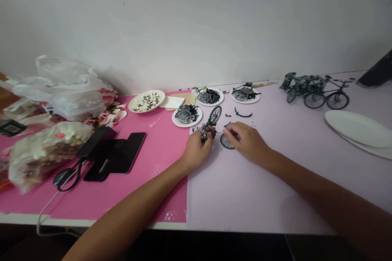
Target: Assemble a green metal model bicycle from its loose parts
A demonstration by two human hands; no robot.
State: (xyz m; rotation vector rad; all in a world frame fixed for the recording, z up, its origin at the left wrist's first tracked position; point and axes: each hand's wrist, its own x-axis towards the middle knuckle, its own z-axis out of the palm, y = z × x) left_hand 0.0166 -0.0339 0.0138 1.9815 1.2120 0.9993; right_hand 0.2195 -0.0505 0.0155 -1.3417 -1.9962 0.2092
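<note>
My left fingers (209, 140) pinch the model bicycle (213, 120), nearer me and right of the closest plate (176, 121). Right fingers (235, 127): at a spoked wheel (226, 142), farther right of that plate; grip hidden, cannot tell.

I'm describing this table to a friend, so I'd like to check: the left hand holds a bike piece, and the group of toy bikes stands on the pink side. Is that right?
Not quite: the toy bikes stand on the lilac side, as the head view shows. The left hand does hold a bike piece.
</note>
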